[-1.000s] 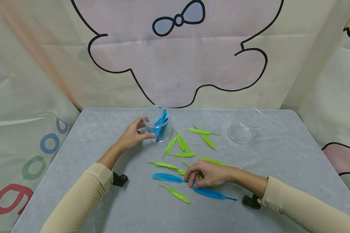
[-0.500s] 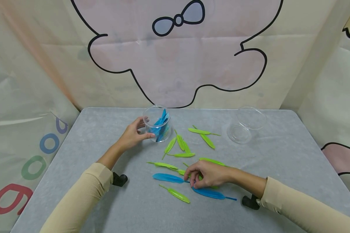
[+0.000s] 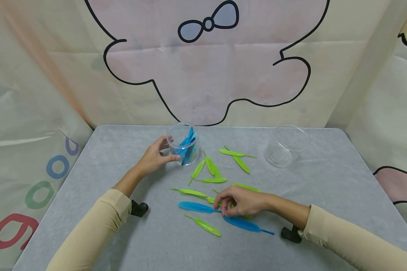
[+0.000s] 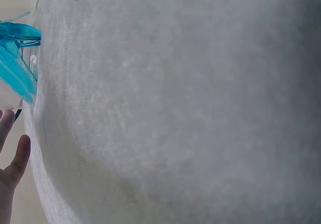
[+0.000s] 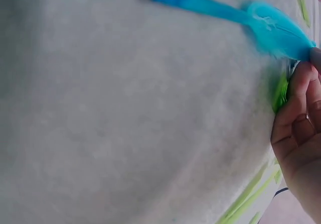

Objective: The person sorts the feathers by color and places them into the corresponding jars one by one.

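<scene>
My left hand (image 3: 155, 154) holds a clear plastic cup (image 3: 184, 160) from its left side, thumb in front and fingers behind. Blue feathers (image 3: 187, 145) stand bunched inside the cup; in the left wrist view these blue feathers (image 4: 17, 66) show at the left edge. My right hand (image 3: 242, 201) is low over the table, pinching the vane tip of a blue feather (image 3: 244, 224) between thumb and forefinger. The right wrist view shows this blue feather (image 5: 281, 30) running from the fingertips, its quill pointing away. Another blue feather (image 3: 196, 207) lies just left of the fingers, partly hidden at its quill.
Several green feathers lie scattered over the middle, including one green feather (image 3: 208, 227) in front and a crossed green feather (image 3: 232, 153) farther back. A clear container (image 3: 278, 155) with a round clear lid (image 3: 293, 137) against it is at the back right of the grey table (image 3: 325, 188).
The blue feather pinched by my right hand has turned very slightly, and the other blue feather has slid a little to the right. My left hand and the cup stay put.
</scene>
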Demonstrator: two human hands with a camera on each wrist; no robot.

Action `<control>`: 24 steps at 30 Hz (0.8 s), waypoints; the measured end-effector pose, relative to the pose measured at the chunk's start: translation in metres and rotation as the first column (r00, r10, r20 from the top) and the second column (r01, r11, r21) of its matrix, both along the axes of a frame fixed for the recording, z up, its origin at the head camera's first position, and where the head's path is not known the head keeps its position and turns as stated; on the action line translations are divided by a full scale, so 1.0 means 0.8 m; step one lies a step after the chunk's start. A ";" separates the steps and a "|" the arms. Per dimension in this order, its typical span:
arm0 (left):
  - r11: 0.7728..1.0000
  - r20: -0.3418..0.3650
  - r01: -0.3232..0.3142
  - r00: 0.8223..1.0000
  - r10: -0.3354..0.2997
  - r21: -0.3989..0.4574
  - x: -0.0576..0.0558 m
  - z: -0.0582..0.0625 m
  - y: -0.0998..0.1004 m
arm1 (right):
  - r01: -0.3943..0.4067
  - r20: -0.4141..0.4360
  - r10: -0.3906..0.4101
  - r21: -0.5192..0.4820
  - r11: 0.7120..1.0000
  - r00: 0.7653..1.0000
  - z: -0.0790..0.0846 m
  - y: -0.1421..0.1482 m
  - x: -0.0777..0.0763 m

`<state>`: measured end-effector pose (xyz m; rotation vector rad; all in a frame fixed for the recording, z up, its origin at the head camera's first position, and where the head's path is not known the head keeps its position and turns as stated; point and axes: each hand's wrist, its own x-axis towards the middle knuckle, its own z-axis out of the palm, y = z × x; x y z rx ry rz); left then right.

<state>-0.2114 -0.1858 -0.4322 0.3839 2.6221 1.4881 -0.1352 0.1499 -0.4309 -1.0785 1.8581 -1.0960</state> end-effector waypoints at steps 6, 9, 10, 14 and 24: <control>1.000 0.004 0.000 1.000 0.000 -0.003 -0.001 0.000 0.000 | 0.013 -0.014 -0.013 0.012 1.000 1.000 0.006 0.000 -0.008; 1.000 0.007 -0.002 1.000 0.002 -0.003 -0.002 -0.001 -0.001 | 0.024 -0.042 -0.023 0.033 0.999 0.999 0.012 0.000 -0.013; 1.000 0.006 -0.001 1.000 0.001 -0.003 -0.001 -0.001 -0.001 | 0.029 -0.050 -0.027 0.040 0.999 0.998 0.014 0.000 -0.014; 1.000 0.002 0.000 1.000 0.000 -0.002 -0.002 -0.001 -0.001 | 0.049 -0.079 -0.045 0.055 0.997 0.996 0.023 -0.001 -0.022; 1.000 -0.001 -0.001 1.000 0.001 0.003 0.001 -0.001 0.000 | 0.094 -0.115 -0.090 0.034 0.995 0.989 0.049 -0.002 -0.040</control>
